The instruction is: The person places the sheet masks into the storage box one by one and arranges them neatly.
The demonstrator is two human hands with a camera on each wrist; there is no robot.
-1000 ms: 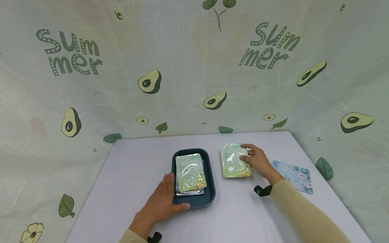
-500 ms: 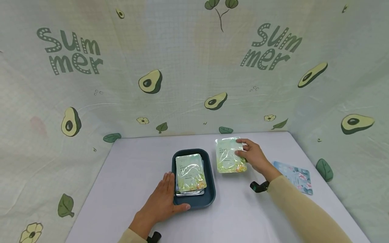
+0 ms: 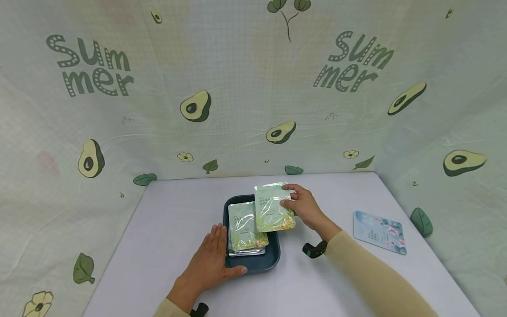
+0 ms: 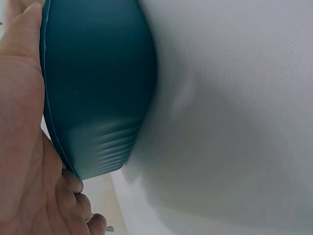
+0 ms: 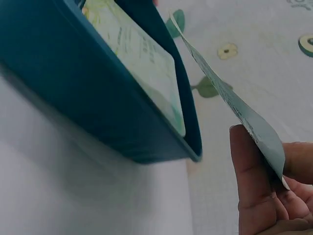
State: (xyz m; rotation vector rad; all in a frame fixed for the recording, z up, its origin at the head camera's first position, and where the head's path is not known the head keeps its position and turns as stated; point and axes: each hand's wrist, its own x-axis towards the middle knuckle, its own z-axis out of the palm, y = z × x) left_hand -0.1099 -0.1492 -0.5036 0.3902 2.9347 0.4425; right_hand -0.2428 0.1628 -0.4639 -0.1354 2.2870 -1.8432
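Observation:
A dark blue tray [image 3: 257, 263] stands mid-table with a stack of flat sachets inside, a green one [image 3: 242, 222] on top. My left hand [image 3: 207, 262] rests against the tray's near left corner, fingers straight along its side and thumb along the front rim. In the left wrist view the palm touches the rim of the tray [image 4: 98, 73]. My right hand [image 3: 306, 209] pinches a matching green sachet [image 3: 273, 209] by its right edge, above the tray's right side. The right wrist view shows that sachet [image 5: 230, 98] edge-on between thumb and fingers, apart from the tray.
A blue floral sachet [image 3: 380, 232] lies flat on the white table [image 3: 317, 281] at the right. Behind the table hangs a cloth [image 3: 237, 66] printed with avocados and leaves. Each wrist wears a small black camera mount [image 3: 314, 250].
My right hand has lifted the green sachet from the right of the tray and carried it left, over the tray's right side. The left hand stays at the tray.

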